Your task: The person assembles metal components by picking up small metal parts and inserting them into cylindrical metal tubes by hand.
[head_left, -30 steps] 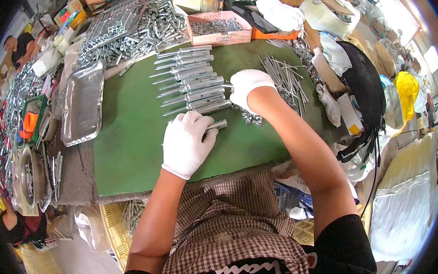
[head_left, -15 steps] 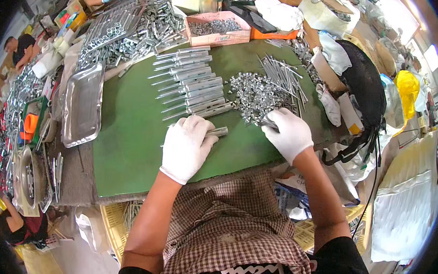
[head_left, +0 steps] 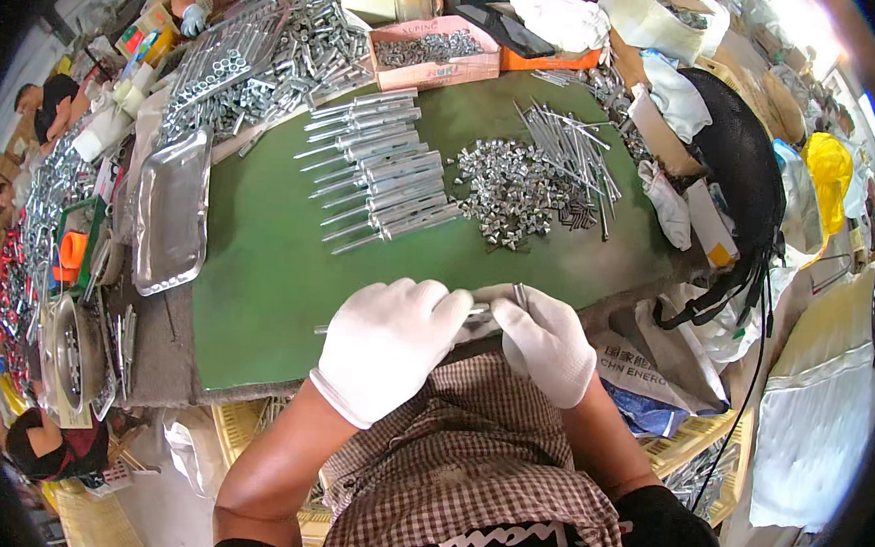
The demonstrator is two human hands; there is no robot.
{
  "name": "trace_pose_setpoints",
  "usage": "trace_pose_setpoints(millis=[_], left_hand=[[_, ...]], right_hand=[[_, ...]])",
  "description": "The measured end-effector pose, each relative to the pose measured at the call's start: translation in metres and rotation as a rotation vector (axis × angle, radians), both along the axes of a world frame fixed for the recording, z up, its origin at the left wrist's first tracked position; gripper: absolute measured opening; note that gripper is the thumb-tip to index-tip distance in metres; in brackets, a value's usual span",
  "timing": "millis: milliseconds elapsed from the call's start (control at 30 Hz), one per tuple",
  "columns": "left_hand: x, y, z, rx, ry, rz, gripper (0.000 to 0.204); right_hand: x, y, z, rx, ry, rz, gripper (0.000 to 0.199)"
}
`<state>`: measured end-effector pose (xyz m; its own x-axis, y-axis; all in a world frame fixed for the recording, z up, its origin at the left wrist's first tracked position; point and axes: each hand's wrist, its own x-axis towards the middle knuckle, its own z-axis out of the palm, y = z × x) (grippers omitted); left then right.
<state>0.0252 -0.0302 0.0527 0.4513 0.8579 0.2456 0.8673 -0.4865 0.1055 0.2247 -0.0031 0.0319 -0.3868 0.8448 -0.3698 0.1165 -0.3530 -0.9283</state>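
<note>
My left hand (head_left: 388,341), in a white knitted glove, is closed around a metal tube (head_left: 477,310) just above the table's near edge. A thin rod end (head_left: 321,330) pokes out on that hand's far left side. Close beside it, my right hand (head_left: 545,348), gloved too, pinches a small metal pin (head_left: 521,297) near the tube's end. Beyond my hands lies a column of metal tubes with thin rods (head_left: 393,181), side by side. To their right is a heap of small shiny metal fittings (head_left: 508,193), with loose thin rods (head_left: 570,151) behind it.
The green work surface (head_left: 256,293) bears a metal tray (head_left: 173,212) at its left edge. Behind are a pink box of small parts (head_left: 436,51) and a large pile of metal tubes (head_left: 316,40). A black mesh bag (head_left: 730,161) stands right. A co-worker's gloved hands show at the far left.
Both hands have drawn toward me and come together at the near edge. The right hand has left the fittings heap, and the left has brought the tube away from the column.
</note>
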Motion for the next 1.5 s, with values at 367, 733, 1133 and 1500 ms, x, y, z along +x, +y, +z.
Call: trace_pose_setpoints(millis=[367,733,1133,1500], left_hand=[[-0.007,-0.004,-0.016,-0.048,-0.364,0.024,0.033],[0.004,-0.003,-0.024,-0.040,-0.382,0.061,0.028],[0.032,0.000,-0.032,-0.052,-0.033,0.240,0.021],[0.028,0.004,-0.031,-0.142,-0.112,0.237,0.021]], right_hand=[[0.005,0.004,-0.011,0.341,-0.196,0.002,0.017],[0.008,0.007,-0.008,0.296,-0.304,-0.029,0.029],[0.013,0.050,-0.033,0.915,-0.912,-0.174,0.017],[0.017,0.029,-0.018,0.898,-0.551,0.127,0.017]])
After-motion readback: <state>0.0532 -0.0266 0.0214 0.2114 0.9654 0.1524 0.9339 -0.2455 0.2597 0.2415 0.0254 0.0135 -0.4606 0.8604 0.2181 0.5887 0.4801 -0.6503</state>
